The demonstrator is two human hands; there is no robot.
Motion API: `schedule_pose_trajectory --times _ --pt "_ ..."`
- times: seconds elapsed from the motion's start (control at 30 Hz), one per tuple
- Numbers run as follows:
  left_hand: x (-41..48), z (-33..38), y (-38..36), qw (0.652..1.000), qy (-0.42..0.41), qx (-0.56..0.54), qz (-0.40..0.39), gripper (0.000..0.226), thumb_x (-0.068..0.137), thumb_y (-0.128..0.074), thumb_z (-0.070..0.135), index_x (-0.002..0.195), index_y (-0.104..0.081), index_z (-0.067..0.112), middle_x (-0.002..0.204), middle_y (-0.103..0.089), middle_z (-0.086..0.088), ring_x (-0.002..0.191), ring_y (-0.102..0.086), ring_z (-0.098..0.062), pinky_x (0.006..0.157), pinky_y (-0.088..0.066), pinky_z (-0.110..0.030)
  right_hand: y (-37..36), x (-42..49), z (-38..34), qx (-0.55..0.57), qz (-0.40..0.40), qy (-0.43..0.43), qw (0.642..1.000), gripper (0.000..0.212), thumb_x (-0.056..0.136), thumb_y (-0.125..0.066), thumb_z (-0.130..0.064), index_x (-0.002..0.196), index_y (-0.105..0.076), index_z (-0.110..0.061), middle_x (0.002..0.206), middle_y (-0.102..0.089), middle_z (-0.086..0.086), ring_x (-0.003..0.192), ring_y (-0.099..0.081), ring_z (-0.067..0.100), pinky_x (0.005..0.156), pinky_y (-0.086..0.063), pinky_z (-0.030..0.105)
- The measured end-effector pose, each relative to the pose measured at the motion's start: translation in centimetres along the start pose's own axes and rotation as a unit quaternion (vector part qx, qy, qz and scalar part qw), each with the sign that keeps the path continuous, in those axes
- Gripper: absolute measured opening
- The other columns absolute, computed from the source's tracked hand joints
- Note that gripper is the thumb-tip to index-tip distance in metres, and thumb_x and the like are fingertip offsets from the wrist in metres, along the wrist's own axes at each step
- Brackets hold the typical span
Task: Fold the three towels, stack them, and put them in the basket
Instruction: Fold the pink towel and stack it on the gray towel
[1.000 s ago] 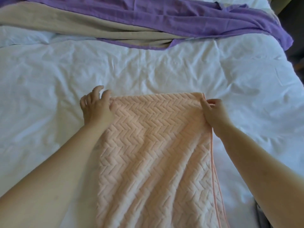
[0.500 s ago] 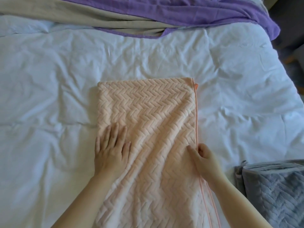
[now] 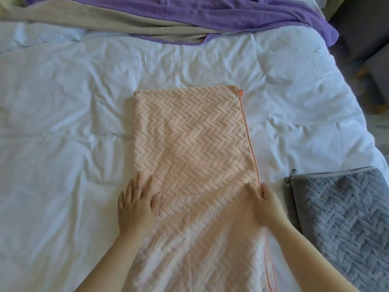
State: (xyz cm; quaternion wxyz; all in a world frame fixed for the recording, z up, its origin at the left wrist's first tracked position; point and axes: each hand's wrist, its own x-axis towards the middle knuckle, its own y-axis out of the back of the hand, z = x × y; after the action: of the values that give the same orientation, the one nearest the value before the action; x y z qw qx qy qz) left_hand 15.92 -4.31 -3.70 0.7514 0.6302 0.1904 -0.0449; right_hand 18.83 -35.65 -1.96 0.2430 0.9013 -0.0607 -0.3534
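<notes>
There were two hands, left hand [image 3: 136, 205] and right hand [image 3: 267, 204]; two towels, the peach towel [image 3: 189, 140] under both and the grey towel [image 3: 341, 218] outside the right; one purple blanket [image 3: 210, 13] beyond them.

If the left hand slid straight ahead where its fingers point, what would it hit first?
The left hand would meet only more of the pink towel it rests on, then white bedding, probably the beige blanket last.
</notes>
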Motion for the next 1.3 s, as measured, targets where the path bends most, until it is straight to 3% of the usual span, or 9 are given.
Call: schedule_pose_trajectory --times 0.13,0.3,0.37,0.47,0.63,0.77,0.97,1.17,1.3 --pt "-4.7 -0.4 -0.7 0.996 0.023 -0.075 0.034 0.057 0.095 -0.05 0.034 0.148 -0.032 0.027 0.16 -0.018 -0.002 0.131 -0.039 -0.033 0.104 -0.036 -0.044 0.2 -3.8 3.2 0.023 -0.007 -0.021 0.999 0.035 0.092 -0.053 -0.044 0.096 -0.059 -0.009 0.089 -0.067 0.011 0.079 -0.064 0.021 0.07 -0.055 0.041" --pt "-9.5 -0.5 -2.4 0.98 0.066 -0.183 0.051 0.064 0.094 -0.053 0.028 0.151 -0.024 0.022 0.143 -0.038 -0.016 0.117 -0.053 -0.036 0.082 -0.052 -0.045 0.3 -6.7 5.7 0.006 -0.046 -0.002 0.999 0.04 0.091 -0.056 -0.042 0.092 -0.056 -0.002 0.086 -0.065 0.017 0.069 -0.058 0.021 0.06 -0.048 0.035" --pt "-11.2 -0.8 -3.1 0.975 0.088 -0.192 0.066 0.067 0.094 -0.055 0.028 0.152 -0.021 0.021 0.131 -0.047 -0.019 0.105 -0.058 -0.038 0.073 -0.052 -0.044 1.1 -7.2 6.7 -0.009 -0.032 0.012 0.999 0.038 0.09 -0.06 -0.039 0.09 -0.057 -0.001 0.078 -0.062 0.014 0.062 -0.055 0.019 0.055 -0.045 0.032" --pt "-13.2 -2.1 -3.9 0.97 0.136 -0.195 0.058 0.062 0.096 -0.047 0.034 0.151 -0.021 0.02 0.137 -0.05 -0.016 0.111 -0.058 -0.037 0.082 -0.049 -0.044 2.3 -8.1 8.4 -0.005 0.045 0.019 0.999 0.033 0.092 -0.057 -0.039 0.093 -0.06 -0.006 0.086 -0.066 0.012 0.071 -0.058 0.019 0.061 -0.047 0.034" --pt "-17.4 -4.1 -5.1 0.952 0.186 -0.241 0.015 0.055 0.094 -0.048 0.043 0.139 -0.038 0.013 0.127 -0.06 -0.018 0.11 -0.059 -0.037 0.082 -0.046 -0.039 1.7 -12.4 11.5 0.038 -0.067 -0.049 0.996 0.041 0.088 -0.059 -0.049 0.103 -0.057 -0.011 0.094 -0.068 0.01 0.084 -0.068 0.029 0.071 -0.059 0.043" --pt "-22.6 -4.0 -7.0 0.946 0.197 -0.256 -0.004 0.062 0.086 -0.055 0.055 0.13 -0.044 0.012 0.122 -0.062 -0.018 0.11 -0.059 -0.039 0.08 -0.045 -0.037 1.8 -16.2 15.0 0.014 -0.073 -0.058 0.996 0.032 0.087 -0.06 -0.047 0.102 -0.057 -0.019 0.093 -0.067 0.0 0.08 -0.066 0.016 0.062 -0.055 0.028" --pt "-25.8 -4.6 -8.2 0.944 0.181 -0.274 0.034 0.043 0.089 -0.054 0.052 0.106 -0.044 0.014 0.085 -0.06 -0.008 0.068 -0.055 -0.024 0.059 -0.042 -0.032 1.7 -19.9 19.7 -0.009 -0.018 0.001 1.0 0.027 0.092 -0.058 -0.034 0.093 -0.056 -0.008 0.084 -0.063 0.008 0.077 -0.061 0.028 0.064 -0.049 0.038" --pt "-28.5 -5.6 -8.8 0.928 0.179 -0.325 0.022 0.051 0.089 -0.056 0.05 0.12 -0.043 0.011 0.095 -0.055 -0.001 0.081 -0.056 -0.025 0.068 -0.048 -0.035 0.8 -22.1 23.3 -0.022 0.023 0.042 0.999 0.027 0.094 -0.054 -0.037 0.103 -0.054 -0.011 0.093 -0.06 0.009 0.078 -0.057 0.023 0.062 -0.045 0.033" --pt "-30.7 -6.5 -9.5 0.923 0.174 -0.34 -0.035 0.053 0.09 -0.058 0.047 0.124 -0.047 0.007 0.107 -0.058 -0.006 0.091 -0.057 -0.024 0.072 -0.043 -0.031 0.3 -22.9 24.3 0.03 0.029 0.057 0.997 0.026 0.097 -0.045 -0.041 0.106 -0.054 -0.018 0.1 -0.058 0.006 0.085 -0.056 0.019 0.066 -0.043 0.032"
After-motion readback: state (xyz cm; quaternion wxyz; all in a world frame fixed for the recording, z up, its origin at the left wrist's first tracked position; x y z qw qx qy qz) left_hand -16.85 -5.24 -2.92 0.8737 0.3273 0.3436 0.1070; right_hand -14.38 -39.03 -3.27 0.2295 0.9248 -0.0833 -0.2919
